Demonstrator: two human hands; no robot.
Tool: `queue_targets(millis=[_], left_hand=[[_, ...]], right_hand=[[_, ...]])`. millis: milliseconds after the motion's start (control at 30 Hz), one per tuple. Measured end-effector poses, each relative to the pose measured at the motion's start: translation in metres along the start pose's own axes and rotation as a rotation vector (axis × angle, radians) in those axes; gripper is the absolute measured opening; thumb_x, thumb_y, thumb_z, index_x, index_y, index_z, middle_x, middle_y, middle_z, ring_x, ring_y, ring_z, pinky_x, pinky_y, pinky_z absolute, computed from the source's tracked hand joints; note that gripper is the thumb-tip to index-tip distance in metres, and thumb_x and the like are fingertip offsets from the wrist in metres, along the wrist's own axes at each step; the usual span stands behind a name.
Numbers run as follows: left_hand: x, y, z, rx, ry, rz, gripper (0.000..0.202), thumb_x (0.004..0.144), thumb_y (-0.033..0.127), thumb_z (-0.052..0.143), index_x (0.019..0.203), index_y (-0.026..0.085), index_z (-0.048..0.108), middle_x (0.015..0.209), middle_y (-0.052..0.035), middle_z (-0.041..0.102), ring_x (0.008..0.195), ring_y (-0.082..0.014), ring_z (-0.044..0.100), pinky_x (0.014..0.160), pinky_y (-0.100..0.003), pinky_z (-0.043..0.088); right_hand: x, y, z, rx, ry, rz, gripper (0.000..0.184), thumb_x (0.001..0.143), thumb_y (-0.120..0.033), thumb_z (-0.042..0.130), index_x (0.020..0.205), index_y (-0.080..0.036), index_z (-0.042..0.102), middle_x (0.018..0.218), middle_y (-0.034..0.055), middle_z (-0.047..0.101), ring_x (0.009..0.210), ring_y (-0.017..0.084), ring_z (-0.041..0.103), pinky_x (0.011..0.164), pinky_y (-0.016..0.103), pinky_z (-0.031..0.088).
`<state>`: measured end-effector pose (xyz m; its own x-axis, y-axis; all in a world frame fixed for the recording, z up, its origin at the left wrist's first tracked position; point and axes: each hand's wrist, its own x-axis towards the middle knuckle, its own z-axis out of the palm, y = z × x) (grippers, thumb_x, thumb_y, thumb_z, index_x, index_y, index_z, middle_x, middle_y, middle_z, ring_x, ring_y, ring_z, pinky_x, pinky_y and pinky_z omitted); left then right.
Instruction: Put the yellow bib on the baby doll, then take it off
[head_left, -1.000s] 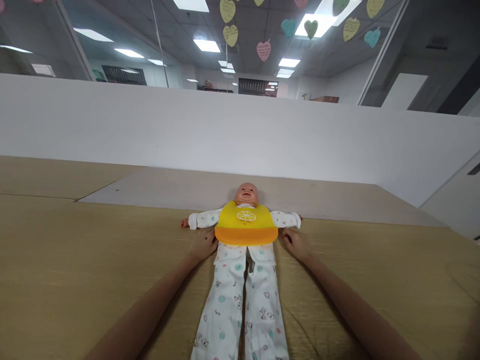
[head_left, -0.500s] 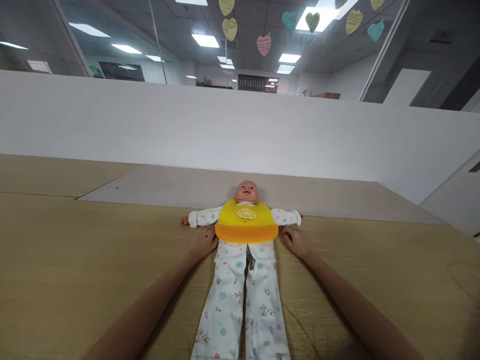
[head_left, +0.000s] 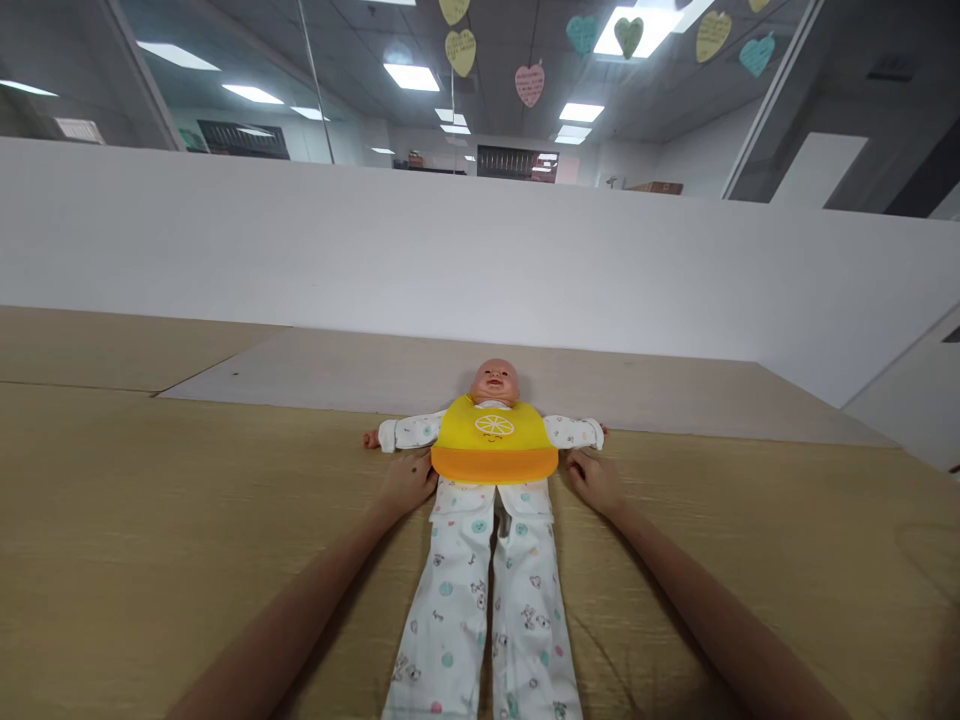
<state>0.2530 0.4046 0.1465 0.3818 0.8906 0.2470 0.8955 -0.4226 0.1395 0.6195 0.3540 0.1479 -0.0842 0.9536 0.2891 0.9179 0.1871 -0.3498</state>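
A baby doll (head_left: 495, 382) lies on its back with its head away from me and its arms stretched out sideways. It wears white printed pajamas (head_left: 450, 600) and a yellow bib (head_left: 465, 430) with an orange pocket along the lower edge and a white citrus-slice drawing. My left hand (head_left: 409, 482) rests on the surface with curled fingers, close against the left end of the bib pocket and below the doll's sleeve. On the other side, my right hand (head_left: 594, 482) is loosely closed beside the bib's right end, with a small gap between them. I see nothing held in either hand.
The doll lies on a tan wood-grain surface (head_left: 225, 500), with a greyish panel (head_left: 300, 370) behind its head. A white wall (head_left: 480, 260) rises at the back. Above it, heart-shaped notes (head_left: 529, 86) hang on glass.
The camera view has shifted very slightly. Both hands, the doll and the bib stay in place.
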Motion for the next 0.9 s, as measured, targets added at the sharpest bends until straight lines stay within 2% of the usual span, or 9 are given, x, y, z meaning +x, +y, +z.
queue_targets(millis=[467, 667, 900], left_hand=[[-0.0002, 0.0006, -0.0013, -0.021, 0.008, 0.003, 0.036, 0.085, 0.02, 0.04, 0.105, 0.012, 0.068, 0.11, -0.0145, 0.071, 0.1, -0.0267, 0.067, 0.086, -0.037, 0.051], [-0.0001, 0.0018, -0.0026, -0.012, 0.001, -0.015, 0.035, 0.084, 0.021, 0.04, 0.102, 0.012, 0.068, 0.106, -0.0149, 0.072, 0.097, -0.0269, 0.068, 0.082, -0.036, 0.051], [0.0003, 0.0003, -0.001, -0.03, 0.008, -0.006, 0.037, 0.085, 0.022, 0.039, 0.106, 0.011, 0.067, 0.11, -0.015, 0.071, 0.1, -0.0273, 0.066, 0.086, -0.038, 0.051]], right_hand=[[0.0014, 0.0044, 0.0036, 0.034, 0.027, -0.043, 0.017, 0.083, -0.014, 0.043, 0.082, -0.014, 0.06, 0.087, 0.0054, 0.063, 0.081, 0.015, 0.053, 0.072, 0.024, 0.033], [0.0014, 0.0051, 0.0043, 0.037, 0.038, -0.04, 0.016, 0.083, -0.014, 0.044, 0.081, -0.015, 0.06, 0.086, 0.005, 0.063, 0.08, 0.014, 0.053, 0.071, 0.024, 0.032], [0.001, 0.0048, 0.005, 0.032, 0.042, -0.032, 0.016, 0.083, -0.014, 0.044, 0.081, -0.015, 0.06, 0.086, 0.005, 0.064, 0.081, 0.014, 0.053, 0.073, 0.024, 0.033]])
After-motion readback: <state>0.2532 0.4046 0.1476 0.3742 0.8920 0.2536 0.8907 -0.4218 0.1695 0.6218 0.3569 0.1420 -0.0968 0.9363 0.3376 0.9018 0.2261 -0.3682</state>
